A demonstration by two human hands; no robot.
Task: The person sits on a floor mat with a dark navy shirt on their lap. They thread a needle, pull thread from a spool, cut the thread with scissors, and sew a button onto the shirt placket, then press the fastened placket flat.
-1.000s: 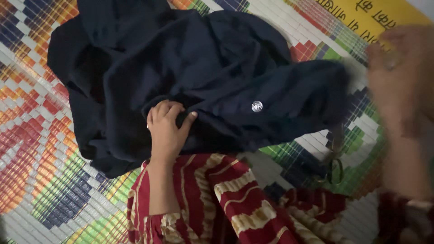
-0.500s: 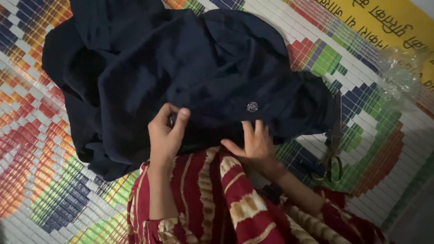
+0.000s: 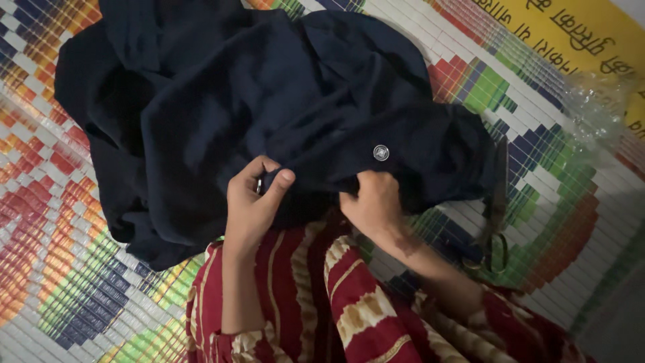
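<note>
A dark navy garment (image 3: 269, 101) lies crumpled on a woven mat (image 3: 67, 269) of many colours, covering most of the mat's far-left part. Its long axis runs roughly from the mat's far-left corner toward the near right, where a narrower bunched part ends close to a pair of scissors (image 3: 496, 215). A single round silver button (image 3: 381, 152) sits on that bunched part, facing up.

The left hand (image 3: 252, 202) is at the garment's near edge, its fingers curled and its thumb pressed against the forefinger, pinching a fold of the dark cloth between them. A small metallic glint shows between the fingers; what it is cannot be told. The right hand (image 3: 373, 205) is just beside it, to the right, also at the near edge, closed in a loose fist around a bunch of the same cloth. The button lies just beyond the right hand's knuckles, and between the 2 hands the cloth hangs in a slack fold.

Below the hands spreads the person's red and cream striped clothing (image 3: 322, 296). The scissors lie on the mat to the right of the garment, handles nearest the person. A crumpled clear plastic wrapper (image 3: 594, 111) lies near the mat's far-right edge, beside a yellow sheet (image 3: 578, 27).
</note>
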